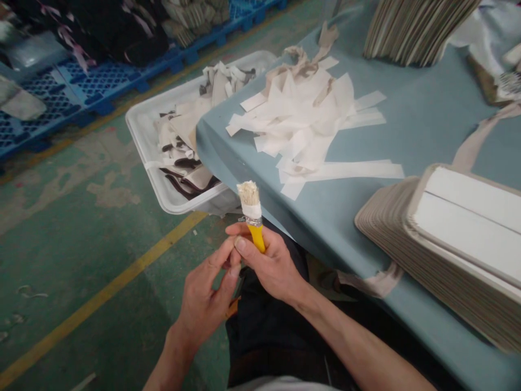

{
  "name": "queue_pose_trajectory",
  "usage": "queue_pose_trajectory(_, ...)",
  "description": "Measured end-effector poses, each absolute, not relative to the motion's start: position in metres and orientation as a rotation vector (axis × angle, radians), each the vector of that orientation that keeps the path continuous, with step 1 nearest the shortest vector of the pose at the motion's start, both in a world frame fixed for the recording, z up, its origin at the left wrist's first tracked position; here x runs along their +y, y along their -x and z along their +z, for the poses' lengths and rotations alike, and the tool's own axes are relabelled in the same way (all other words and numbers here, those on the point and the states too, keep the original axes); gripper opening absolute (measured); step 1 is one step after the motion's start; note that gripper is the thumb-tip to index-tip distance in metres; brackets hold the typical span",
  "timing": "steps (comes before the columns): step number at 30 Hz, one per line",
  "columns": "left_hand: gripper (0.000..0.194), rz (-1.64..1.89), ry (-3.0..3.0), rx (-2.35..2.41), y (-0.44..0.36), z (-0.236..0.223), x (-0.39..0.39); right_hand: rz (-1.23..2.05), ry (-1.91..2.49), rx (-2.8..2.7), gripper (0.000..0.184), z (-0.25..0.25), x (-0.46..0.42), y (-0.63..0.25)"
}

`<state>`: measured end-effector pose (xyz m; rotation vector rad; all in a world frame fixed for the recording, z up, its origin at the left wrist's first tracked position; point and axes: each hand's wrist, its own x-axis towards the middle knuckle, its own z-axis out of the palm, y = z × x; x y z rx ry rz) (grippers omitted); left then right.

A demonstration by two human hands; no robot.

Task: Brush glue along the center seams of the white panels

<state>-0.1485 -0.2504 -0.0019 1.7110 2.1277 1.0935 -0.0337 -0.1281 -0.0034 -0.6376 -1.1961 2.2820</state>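
Observation:
My right hand (272, 265) grips a paint brush (251, 209) by its yellow handle, bristles pointing up, held over my lap in front of the table edge. The bristles are pale and stiff, with white tape wrapped below them. My left hand (207, 296) sits just left of the right hand, its fingers curled with the tips touching the right hand's thumb and the handle's lower part. Whether it holds anything is hidden.
A blue-covered table (427, 125) carries a heap of white paper strips (309, 122), a fanned stack of beige sheets (448, 244) at right and another stack (411, 30) at the back. A white bin (140, 136) of scraps stands on the green floor; blue pallets (81, 87) lie behind.

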Motion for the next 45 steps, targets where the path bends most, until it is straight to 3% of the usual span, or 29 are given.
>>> queue_pose_trajectory(6, 0.044, 1.219, -1.565, 2.174, 0.150, -0.008, -0.253, 2.360, 0.537, -1.118, 0.057, -0.009, -0.128, 0.032)
queue_pose_trajectory(10, 0.015, 1.244, -1.452, 2.055, 0.147, 0.002, -0.245, 2.340, 0.618, -1.160, 0.053, -0.013, -0.121, 0.029)
queue_pose_trajectory(15, 0.035, 1.251, -1.386, 2.062, 0.151, 0.014, -0.242, 2.194, 0.675, -1.338, 0.041, -0.024, -0.115, 0.025)
queue_pose_trajectory(18, 0.047, 1.318, -1.155, 2.237, 0.161, 0.016, -0.245, 2.182, 0.607, -1.457, 0.047, -0.031, -0.115, 0.021)
queue_pose_trajectory(23, 0.032, 1.486, -0.914, 2.235, 0.175, 0.025, -0.234, 2.187, 0.460, -1.569, 0.047, -0.030, -0.116, 0.007)
queue_pose_trajectory(29, 0.015, 1.452, -1.232, 2.037, 0.176, 0.046, -0.211, 2.050, 0.495, -1.689, 0.049, -0.018, -0.115, -0.006)
queue_pose_trajectory(34, 0.017, 1.240, -1.763, 2.099, 0.182, 0.059, -0.204, 1.898, 0.550, -1.778, 0.050, -0.018, -0.111, -0.009)
queue_pose_trajectory(45, 0.007, 1.044, -2.066, 1.908, 0.194, 0.075, -0.200, 1.869, 0.570, -1.920, 0.022, -0.016, -0.101, -0.021)
